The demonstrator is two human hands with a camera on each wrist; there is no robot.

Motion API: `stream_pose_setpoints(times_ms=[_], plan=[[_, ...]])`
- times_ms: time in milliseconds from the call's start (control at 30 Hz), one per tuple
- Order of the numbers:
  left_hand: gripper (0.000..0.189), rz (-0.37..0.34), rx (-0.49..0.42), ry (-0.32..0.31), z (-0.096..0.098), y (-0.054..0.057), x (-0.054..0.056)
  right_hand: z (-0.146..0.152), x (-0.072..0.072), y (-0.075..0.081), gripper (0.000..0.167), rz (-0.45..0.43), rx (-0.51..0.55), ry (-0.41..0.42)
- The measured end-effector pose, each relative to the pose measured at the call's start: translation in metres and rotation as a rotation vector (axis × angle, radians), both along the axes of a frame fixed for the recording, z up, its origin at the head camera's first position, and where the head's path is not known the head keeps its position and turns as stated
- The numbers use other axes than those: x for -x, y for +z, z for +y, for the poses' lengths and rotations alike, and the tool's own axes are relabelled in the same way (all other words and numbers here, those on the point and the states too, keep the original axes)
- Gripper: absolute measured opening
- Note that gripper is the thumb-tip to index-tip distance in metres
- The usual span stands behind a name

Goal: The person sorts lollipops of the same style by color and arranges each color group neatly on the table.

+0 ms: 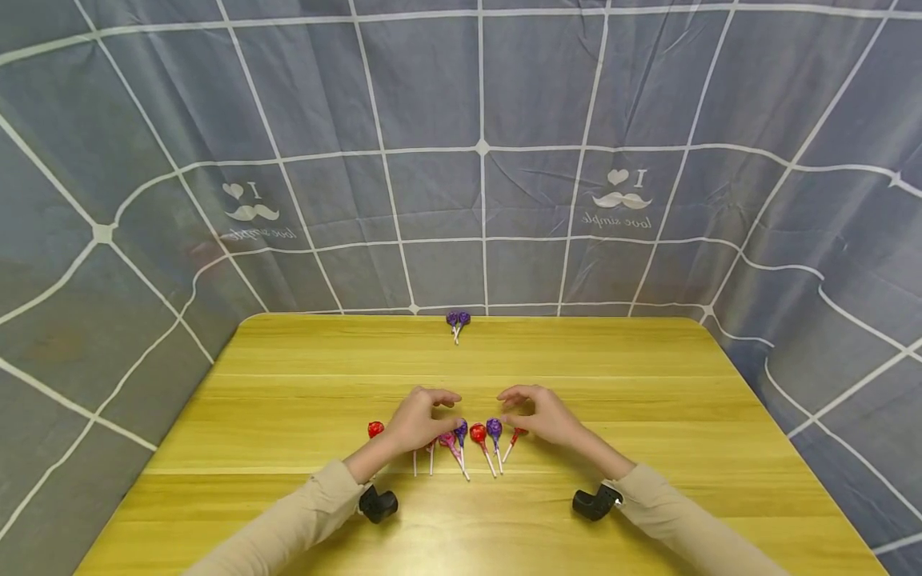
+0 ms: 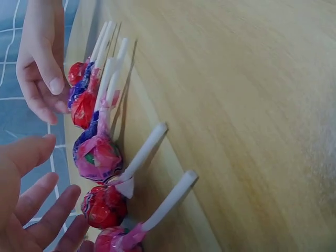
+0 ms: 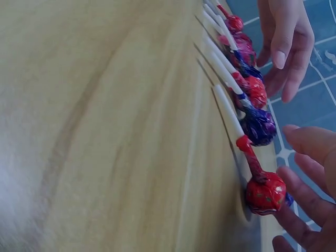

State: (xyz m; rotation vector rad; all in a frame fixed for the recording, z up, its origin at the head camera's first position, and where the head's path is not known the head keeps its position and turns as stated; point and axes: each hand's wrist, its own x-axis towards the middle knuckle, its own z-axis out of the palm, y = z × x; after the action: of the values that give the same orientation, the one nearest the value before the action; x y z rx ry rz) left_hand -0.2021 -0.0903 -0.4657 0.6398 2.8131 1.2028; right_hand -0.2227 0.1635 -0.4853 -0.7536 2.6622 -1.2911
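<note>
Several wrapped lollipops lie in a row across the middle of the table, sticks toward the person. At the head view's left end is a red lollipop [image 1: 375, 429]; near the middle are a pink lollipop [image 1: 448, 440], a red lollipop [image 1: 479, 433] and a purple lollipop [image 1: 494, 428]. My left hand [image 1: 416, 420] is over the left part of the row, fingers spread and relaxed, partly hiding some candies. Beside the right-end red lollipop [image 3: 266, 193] is my right hand [image 1: 543, 418], fingers loosely bent and holding nothing. The two hands face each other across a gap.
Two purple lollipops [image 1: 458, 319] lie with crossed sticks at the far edge of the wooden table [image 1: 612, 352]. A grey-blue curtain [image 1: 533, 200] with white grid lines surrounds the back and sides. Each wrist carries a black camera [image 1: 378, 506].
</note>
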Motion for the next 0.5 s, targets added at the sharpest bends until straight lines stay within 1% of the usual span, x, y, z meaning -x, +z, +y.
stream_pose_setpoints(times_ms=[167, 367, 500], plan=[[0.036, -0.022, 0.057, -0.026, 0.0007, -0.0003, -0.0001, -0.0006, 0.0016, -0.0012, 0.033, 0.035, -0.013, 0.074], [0.033, -0.022, 0.089, -0.034, 0.0028, -0.0024, 0.0035, -0.0009, 0.0029, -0.0016, 0.033, 0.048, -0.032, 0.119], [0.030, -0.028, 0.116, -0.059, 0.0039, -0.0037, 0.0057, -0.0009, 0.0034, -0.0027, 0.032, 0.065, -0.069, 0.140]])
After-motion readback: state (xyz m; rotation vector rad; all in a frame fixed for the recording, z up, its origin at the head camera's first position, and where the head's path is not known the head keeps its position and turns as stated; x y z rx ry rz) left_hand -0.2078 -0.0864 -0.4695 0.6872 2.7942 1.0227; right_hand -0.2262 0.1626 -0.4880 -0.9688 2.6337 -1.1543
